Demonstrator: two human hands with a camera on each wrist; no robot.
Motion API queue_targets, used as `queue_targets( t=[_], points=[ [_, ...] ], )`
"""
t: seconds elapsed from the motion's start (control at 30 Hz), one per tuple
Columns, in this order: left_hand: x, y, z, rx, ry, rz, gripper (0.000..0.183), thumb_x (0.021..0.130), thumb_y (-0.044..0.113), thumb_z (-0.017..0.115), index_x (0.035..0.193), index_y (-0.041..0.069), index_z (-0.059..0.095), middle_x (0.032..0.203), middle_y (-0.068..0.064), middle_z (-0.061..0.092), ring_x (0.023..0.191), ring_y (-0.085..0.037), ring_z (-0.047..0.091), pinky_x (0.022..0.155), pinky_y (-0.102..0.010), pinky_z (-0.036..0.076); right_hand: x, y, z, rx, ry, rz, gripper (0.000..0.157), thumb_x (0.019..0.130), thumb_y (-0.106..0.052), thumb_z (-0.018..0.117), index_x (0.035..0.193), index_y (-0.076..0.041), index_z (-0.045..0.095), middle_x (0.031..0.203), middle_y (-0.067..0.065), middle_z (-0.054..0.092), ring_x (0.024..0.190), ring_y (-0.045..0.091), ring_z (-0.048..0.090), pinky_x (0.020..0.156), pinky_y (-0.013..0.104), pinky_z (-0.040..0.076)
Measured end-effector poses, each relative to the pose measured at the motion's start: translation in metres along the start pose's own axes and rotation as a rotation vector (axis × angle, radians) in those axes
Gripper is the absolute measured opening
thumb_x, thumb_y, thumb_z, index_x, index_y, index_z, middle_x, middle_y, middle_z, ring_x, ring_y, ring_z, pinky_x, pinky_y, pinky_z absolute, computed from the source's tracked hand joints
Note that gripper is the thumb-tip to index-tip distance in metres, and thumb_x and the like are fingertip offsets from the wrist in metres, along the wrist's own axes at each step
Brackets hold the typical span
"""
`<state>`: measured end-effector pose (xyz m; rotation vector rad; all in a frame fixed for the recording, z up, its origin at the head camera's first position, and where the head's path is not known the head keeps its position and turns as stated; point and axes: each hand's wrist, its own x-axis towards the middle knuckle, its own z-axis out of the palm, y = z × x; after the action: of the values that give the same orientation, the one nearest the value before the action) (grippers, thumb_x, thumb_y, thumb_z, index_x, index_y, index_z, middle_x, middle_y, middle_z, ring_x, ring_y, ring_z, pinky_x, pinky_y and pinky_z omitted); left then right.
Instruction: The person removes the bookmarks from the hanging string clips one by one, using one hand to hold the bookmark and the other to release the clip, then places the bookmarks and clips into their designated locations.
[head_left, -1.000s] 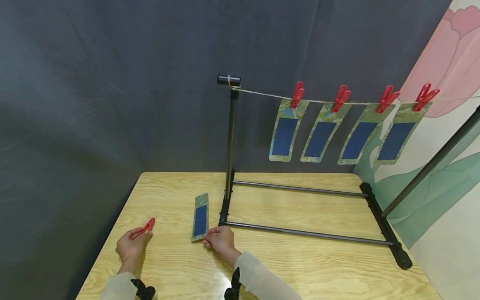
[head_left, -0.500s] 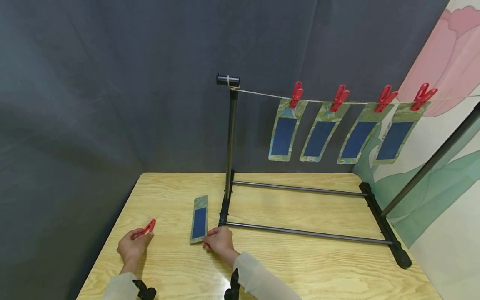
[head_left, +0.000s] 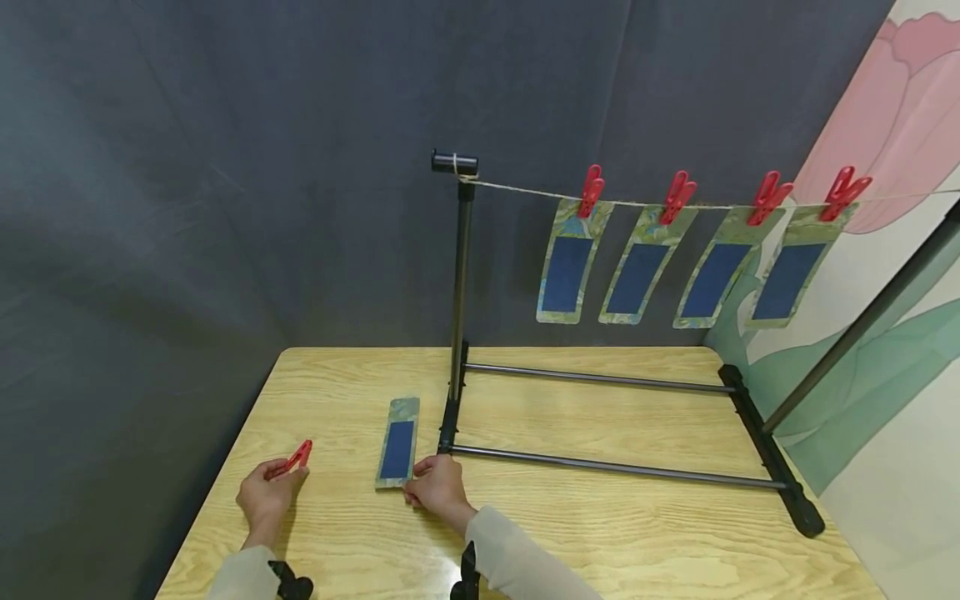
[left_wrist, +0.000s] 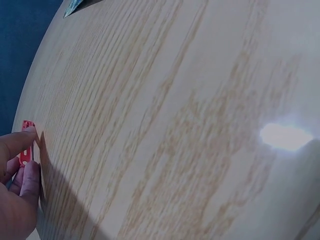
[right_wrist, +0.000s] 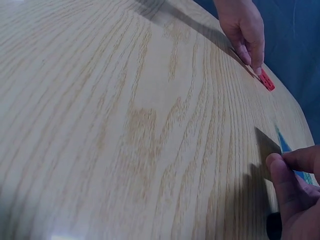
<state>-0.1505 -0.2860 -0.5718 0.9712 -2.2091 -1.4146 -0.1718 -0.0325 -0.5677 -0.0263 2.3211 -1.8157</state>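
Note:
In the head view my left hand (head_left: pixel 266 500) pinches a red clothespin (head_left: pixel 300 455) low over the table's left part. The left wrist view shows the clothespin (left_wrist: pixel 26 145) between thumb and fingers. My right hand (head_left: pixel 438 487) pinches the lower right corner of a bookmark-like card (head_left: pixel 397 446), blue in the middle with a green patterned border. Its long side points away from me, left of the black stand's foot. In the right wrist view the thumb and a finger (right_wrist: pixel 282 162) meet at the card's edge, and most of the card is hidden behind them.
A black metal stand (head_left: pixel 611 472) rests on the wooden table (head_left: pixel 345 550). From its left post (head_left: pixel 462 275) a string (head_left: pixel 517 190) runs right, carrying several similar cards (head_left: pixel 567 275) under red clothespins (head_left: pixel 591 192). A dark curtain (head_left: pixel 225 167) hangs behind.
The card in my right hand has shifted slightly towards me and to the left, and its face has turned a little. The left hand with the clothespin has barely moved, slightly right.

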Motion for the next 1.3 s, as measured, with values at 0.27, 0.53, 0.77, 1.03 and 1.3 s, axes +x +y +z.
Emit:
queue_targets(
  t=[0.27,0.53,0.77,1.03,1.3],
  points=[
    [0.002,-0.002,0.002,0.045,-0.008,0.008,0.037,0.077,0.004,0.08,0.107,-0.009,0.062,0.102,-0.027,0.062,0.092,-0.038,0.057,0.057,-0.018,0.037,0.001,0.0,-0.002,-0.016,-0.021,-0.027,0.015,0.074,0.012,0.074,0.086,0.008,0.066,0.052,0.002,0.061,0.042,0.01,0.059,0.042,0.024,0.049],
    [0.005,-0.006,0.0,0.082,0.012,0.017,0.036,0.074,0.003,0.082,0.103,-0.009,0.064,0.098,-0.027,0.064,0.09,-0.04,0.059,0.064,-0.032,0.043,-0.002,-0.002,-0.004,-0.031,-0.057,-0.056,0.016,0.076,0.01,0.073,0.09,0.011,0.066,0.053,0.002,0.062,0.044,0.012,0.061,0.043,0.024,0.05],
    [0.005,-0.003,-0.001,0.065,-0.015,0.003,0.039,0.075,0.009,0.082,0.105,-0.008,0.064,0.095,-0.023,0.064,0.089,-0.035,0.057,0.053,-0.016,0.036,0.0,-0.003,-0.009,-0.008,-0.054,-0.024,0.013,0.079,0.008,0.072,0.091,0.01,0.067,0.054,0.003,0.063,0.044,0.014,0.061,0.043,0.025,0.05],
    [0.004,0.0,-0.006,0.073,0.039,0.075,0.034,0.083,0.017,0.077,0.101,-0.008,0.066,0.09,-0.021,0.064,0.077,-0.023,0.056,0.049,-0.01,0.034,0.001,-0.014,-0.021,0.018,-0.054,-0.065,0.01,0.08,0.003,0.069,0.09,0.007,0.069,0.063,0.011,0.067,0.055,0.028,0.066,0.047,0.029,0.052],
    [0.003,0.016,-0.012,0.062,0.065,0.141,0.036,0.094,0.026,0.063,0.106,-0.007,0.065,0.102,-0.027,0.062,0.093,-0.036,0.053,0.072,-0.037,0.038,0.0,-0.026,-0.034,0.021,-0.055,-0.078,0.008,0.083,-0.003,0.07,0.089,0.002,0.069,0.067,0.006,0.068,0.065,0.039,0.067,0.055,0.044,0.055]
  ],
)
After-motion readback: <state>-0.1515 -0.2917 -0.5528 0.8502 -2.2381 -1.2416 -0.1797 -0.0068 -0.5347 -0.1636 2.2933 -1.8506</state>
